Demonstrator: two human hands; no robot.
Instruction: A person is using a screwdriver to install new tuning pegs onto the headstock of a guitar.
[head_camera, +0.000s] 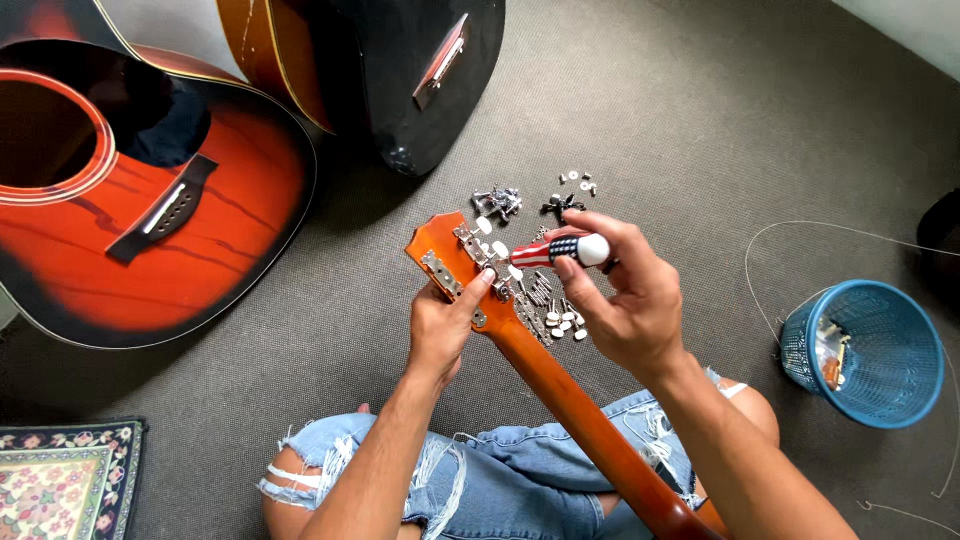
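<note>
Gripping a striped-handled screwdriver (562, 249), the right hand (620, 300) could slip (small screws); the left hand (440, 325) clasps the orange wooden guitar headstock (445, 262).

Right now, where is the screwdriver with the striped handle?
In the head view, the screwdriver is gripped in the right hand, just right of centre, its tip at the tuner plate on the orange headstock that the left hand steadies.
</note>
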